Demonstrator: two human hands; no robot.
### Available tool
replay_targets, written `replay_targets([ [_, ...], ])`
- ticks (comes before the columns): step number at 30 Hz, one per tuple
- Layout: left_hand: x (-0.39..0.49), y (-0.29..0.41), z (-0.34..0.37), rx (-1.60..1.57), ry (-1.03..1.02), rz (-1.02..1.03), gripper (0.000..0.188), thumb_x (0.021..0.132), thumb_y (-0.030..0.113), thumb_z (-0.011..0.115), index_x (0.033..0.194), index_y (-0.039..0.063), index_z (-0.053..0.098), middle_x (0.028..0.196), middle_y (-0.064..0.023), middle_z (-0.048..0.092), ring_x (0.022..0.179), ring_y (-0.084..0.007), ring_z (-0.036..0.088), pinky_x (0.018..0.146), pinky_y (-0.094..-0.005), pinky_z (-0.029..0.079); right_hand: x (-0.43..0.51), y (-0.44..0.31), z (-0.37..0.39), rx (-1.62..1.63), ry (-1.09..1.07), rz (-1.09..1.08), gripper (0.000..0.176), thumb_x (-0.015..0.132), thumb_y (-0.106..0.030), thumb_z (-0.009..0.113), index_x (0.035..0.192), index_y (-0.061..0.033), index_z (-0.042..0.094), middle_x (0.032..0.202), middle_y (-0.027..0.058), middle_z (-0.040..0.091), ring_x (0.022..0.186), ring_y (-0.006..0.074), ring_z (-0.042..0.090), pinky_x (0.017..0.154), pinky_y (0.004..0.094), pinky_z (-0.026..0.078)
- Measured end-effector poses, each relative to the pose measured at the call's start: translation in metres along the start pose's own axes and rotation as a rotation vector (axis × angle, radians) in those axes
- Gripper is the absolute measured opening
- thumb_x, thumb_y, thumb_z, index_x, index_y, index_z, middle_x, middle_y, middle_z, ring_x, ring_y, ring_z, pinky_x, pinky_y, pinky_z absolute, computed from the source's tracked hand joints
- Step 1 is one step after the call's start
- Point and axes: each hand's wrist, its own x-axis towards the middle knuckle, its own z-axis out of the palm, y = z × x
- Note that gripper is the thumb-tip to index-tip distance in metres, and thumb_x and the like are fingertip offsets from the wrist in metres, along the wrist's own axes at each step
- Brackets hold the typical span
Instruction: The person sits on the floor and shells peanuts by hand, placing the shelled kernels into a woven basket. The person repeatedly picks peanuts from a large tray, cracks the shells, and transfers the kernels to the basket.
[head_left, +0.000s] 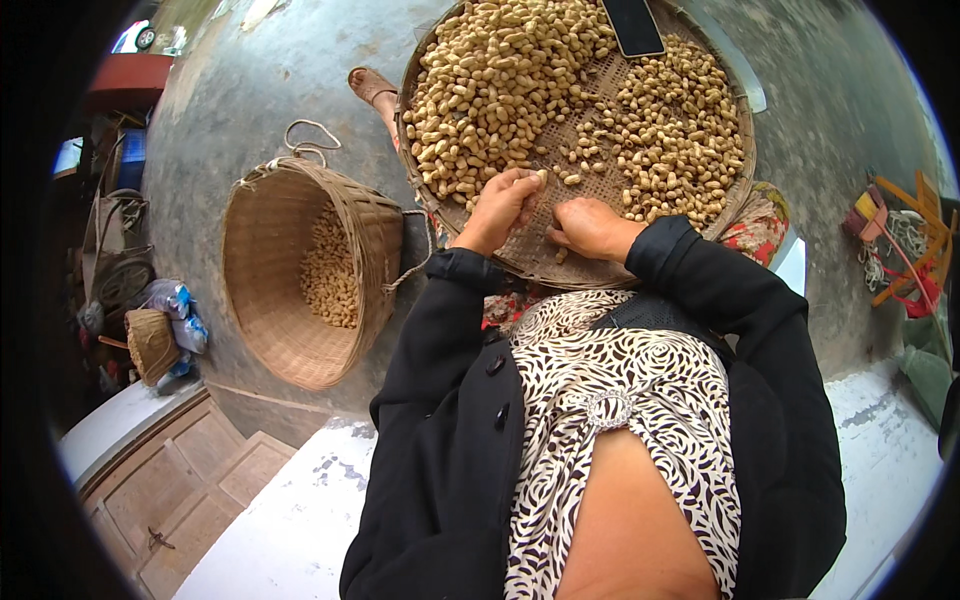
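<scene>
A round woven bamboo tray (592, 71) rests across my lap, with a large heap of unshelled peanuts (495, 82) on its left and a looser spread of peanuts (682, 135) on its right. Near the tray's front, my left hand (501, 208) pinches one peanut (541, 177) between thumb and fingertips. My right hand (595, 228) is just to its right, low over the woven surface, with fingers curled under. Whatever might be inside those fingers is hidden. A few single peanuts (572, 180) lie between the two heaps, just beyond my hands.
A smartphone (634, 27) lies at the tray's far edge. On the floor to my left, a deep wicker basket (262, 300) with rope handles tilts towards me, holding peanuts (330, 270). Beyond it are a wheeled cart (120, 255) and a small basket (150, 345). A wooden frame (919, 240) stands at right.
</scene>
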Motion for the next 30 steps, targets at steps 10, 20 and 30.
replay_targets([
  [10,-0.028,-0.002,-0.004,-0.576,-0.209,-0.036,0.042,0.103,0.026,0.038,0.134,0.0,0.05,0.109,-0.015,0.066,0.083,-0.0213,0.068,0.063,-0.0297,0.056,-0.012,0.026,-0.046,1.484,-0.285,0.338,0.019,0.097,-0.027,0.055,0.095,-0.0085,0.061,0.076,0.0005,0.061,0.05,0.0038,0.046,0.037,0.0189,0.031],
  [20,-0.018,-0.014,0.024,-1.034,-0.233,-0.217,0.043,0.106,0.023,0.032,0.135,-0.006,0.047,0.132,-0.0234,0.057,0.121,-0.0355,0.06,0.092,-0.0435,0.058,-0.016,0.009,-0.059,1.569,0.137,0.225,0.016,0.097,-0.021,0.055,0.1,-0.006,0.061,0.079,0.0012,0.06,0.053,0.0059,0.05,0.04,0.0197,0.039],
  [30,0.003,-0.071,0.025,-1.349,-0.409,-0.201,0.035,0.101,0.037,0.048,0.114,0.007,0.061,0.105,-0.0107,0.067,0.093,-0.0227,0.066,0.074,-0.0354,0.058,-0.021,-0.046,-0.046,0.937,0.389,-0.058,0.027,0.093,-0.027,0.06,0.099,-0.0013,0.066,0.091,0.013,0.069,0.082,0.0219,0.067,0.076,0.0364,0.053],
])
